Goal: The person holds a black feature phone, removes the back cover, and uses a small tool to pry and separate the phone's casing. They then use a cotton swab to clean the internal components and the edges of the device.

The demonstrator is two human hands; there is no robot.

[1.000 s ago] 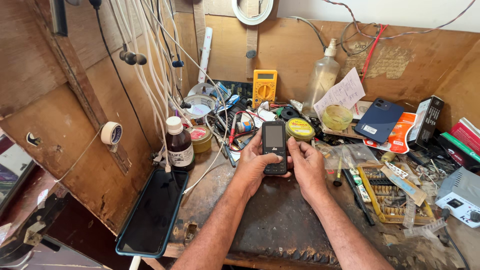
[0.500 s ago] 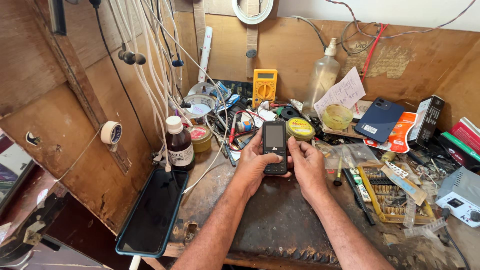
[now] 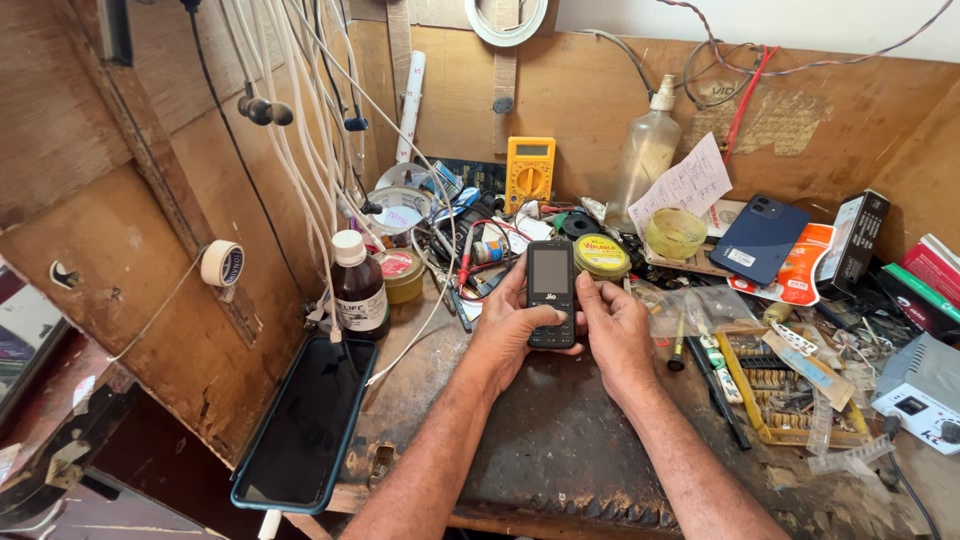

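My left hand (image 3: 510, 325) and my right hand (image 3: 612, 330) both grasp a black keypad phone (image 3: 551, 293), fingers wrapped round its sides, thumbs resting on the keys; its screen is dark. I hold it upright just above the middle of the workbench (image 3: 560, 440). Just behind it lies a round yellow-lidded tin (image 3: 601, 255). Further back, against the rear wall, stands a yellow multimeter (image 3: 529, 171) beside a clear spray bottle (image 3: 647, 150). Toward the left edge stands a brown bottle with a white cap (image 3: 357, 285), and a dark smartphone (image 3: 305, 420) leans at the front left corner. A blue smartphone (image 3: 760, 238) lies back right.
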